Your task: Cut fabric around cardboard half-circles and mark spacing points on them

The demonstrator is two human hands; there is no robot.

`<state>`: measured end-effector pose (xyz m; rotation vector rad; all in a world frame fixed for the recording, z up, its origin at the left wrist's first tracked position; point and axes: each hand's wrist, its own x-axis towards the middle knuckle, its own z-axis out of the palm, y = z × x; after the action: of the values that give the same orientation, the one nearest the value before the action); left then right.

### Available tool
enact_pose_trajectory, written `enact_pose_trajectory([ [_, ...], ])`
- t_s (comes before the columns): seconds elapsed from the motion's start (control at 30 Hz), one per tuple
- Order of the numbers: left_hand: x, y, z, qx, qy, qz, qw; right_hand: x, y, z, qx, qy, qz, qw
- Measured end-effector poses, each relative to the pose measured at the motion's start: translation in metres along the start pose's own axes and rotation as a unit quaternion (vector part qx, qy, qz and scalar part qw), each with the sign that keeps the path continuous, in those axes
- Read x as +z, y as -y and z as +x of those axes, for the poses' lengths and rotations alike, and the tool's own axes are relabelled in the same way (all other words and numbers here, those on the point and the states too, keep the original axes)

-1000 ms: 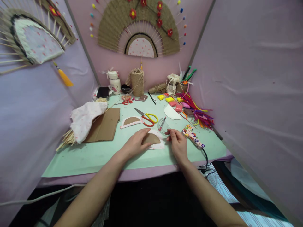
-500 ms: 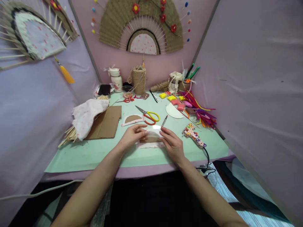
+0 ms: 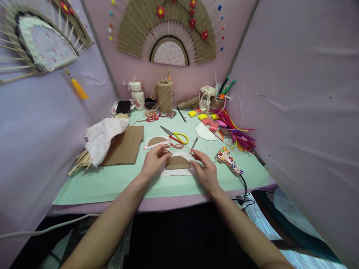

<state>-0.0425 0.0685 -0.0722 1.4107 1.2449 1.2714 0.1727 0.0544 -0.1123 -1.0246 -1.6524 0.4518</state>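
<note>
A clear protractor (image 3: 183, 150) is held by its two ends between my hands. My left hand (image 3: 154, 161) pinches its left end with thumb and fingers, and my right hand (image 3: 206, 171) grips the right end. Just below it lies a brown cardboard half-circle (image 3: 178, 163) on white spotted fabric (image 3: 176, 172). Behind the protractor are scissors (image 3: 181, 139) with yellow and orange handles, partly seen through it. A pen (image 3: 194, 143) rests by my right fingertips. To the left sits another cardboard half-circle (image 3: 157, 141) edged with spotted fabric.
A glue gun (image 3: 230, 161) with a black cord lies at right. A white half-circle (image 3: 206, 132), clay packets (image 3: 202, 117) and pipe cleaners (image 3: 241, 134) are behind it. At left are a cardboard sheet (image 3: 126, 145), spotted cloth (image 3: 103, 138) and sticks (image 3: 81, 162). Twine (image 3: 164, 95) stands at the back.
The protractor has tilted, losing its glare, so its markings and the scissors behind it show through. More of the cardboard half-circle is visible, and my fingers have shifted slightly.
</note>
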Motion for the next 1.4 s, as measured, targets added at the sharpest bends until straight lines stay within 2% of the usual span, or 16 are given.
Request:
enact_pose_trajectory([
  [0.27, 0.002, 0.002, 0.001, 0.005, -0.02, 0.012, 1.0, 0.0, 0.002, 0.001, 0.022, 0.004, 0.005, 1.0],
  [0.8, 0.005, 0.002, -0.002, -0.031, 0.002, 0.003, 1.0, 0.001, 0.001, 0.001, 0.061, 0.008, -0.005, 0.998],
  [1.0, 0.0, 0.012, -0.001, -0.024, 0.036, 0.07, 0.997, 0.001, 0.0, 0.003, 0.068, 0.042, -0.051, 0.996],
  [1.4, -0.005, 0.008, 0.0, 0.0, 0.037, 0.249, 0.968, 0.0, -0.005, 0.004, 0.065, 0.095, -0.096, 0.989],
])
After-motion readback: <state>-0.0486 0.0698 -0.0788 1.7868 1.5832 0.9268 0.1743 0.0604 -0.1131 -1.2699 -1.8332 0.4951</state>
